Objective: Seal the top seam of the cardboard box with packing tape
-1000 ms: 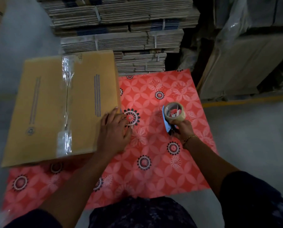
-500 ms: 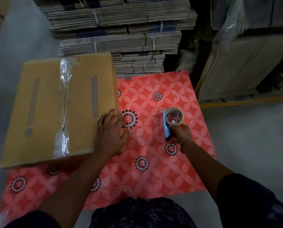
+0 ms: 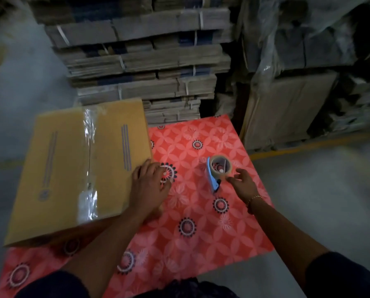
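Note:
A closed brown cardboard box [image 3: 63, 168] sits at the left on a red patterned mat [image 3: 201, 222]. A strip of clear packing tape [image 3: 89, 151] runs along its top seam from the far edge to the near edge. My left hand [image 3: 148, 186] rests flat against the box's right side, fingers on the mat. The tape dispenser [image 3: 217, 171], a blue handle with a roll of clear tape, stands on the mat to the right. My right hand [image 3: 242, 184] hovers just right of it, fingers spread, holding nothing.
Bundled stacks of flattened cardboard [image 3: 141, 61] rise behind the mat. Plastic-wrapped cartons [image 3: 308, 82] stand at the right behind a yellow floor line [image 3: 308, 145]. Grey concrete floor [image 3: 330, 201] surrounds the mat.
My right hand set the tape dispenser down on the mat and let go of it. My left hand stays against the box's right side.

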Available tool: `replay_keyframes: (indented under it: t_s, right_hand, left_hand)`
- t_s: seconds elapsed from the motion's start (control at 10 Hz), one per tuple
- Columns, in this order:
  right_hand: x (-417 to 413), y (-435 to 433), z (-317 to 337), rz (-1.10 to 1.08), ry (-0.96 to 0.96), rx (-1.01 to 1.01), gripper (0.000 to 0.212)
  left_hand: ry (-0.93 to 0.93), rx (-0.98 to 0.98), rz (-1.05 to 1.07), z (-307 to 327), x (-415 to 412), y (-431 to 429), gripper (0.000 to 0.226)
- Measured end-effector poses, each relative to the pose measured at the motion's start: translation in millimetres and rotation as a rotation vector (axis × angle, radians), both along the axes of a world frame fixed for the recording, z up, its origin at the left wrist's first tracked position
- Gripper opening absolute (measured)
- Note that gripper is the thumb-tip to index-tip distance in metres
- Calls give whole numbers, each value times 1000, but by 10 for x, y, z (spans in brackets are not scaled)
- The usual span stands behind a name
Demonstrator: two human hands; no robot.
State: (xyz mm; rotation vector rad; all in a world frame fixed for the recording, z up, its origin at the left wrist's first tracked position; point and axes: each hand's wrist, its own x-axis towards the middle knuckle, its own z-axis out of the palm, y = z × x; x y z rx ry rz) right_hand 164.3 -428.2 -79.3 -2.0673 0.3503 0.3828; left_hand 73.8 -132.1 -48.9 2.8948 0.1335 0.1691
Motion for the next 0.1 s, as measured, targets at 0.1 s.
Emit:
replay_keyframes:
  t_s: [0.1]
  right_hand:
    - [-7, 53, 365, 79, -154, -36, 61]
  left_hand:
    - [-30, -76, -25, 138, 40, 51, 56]
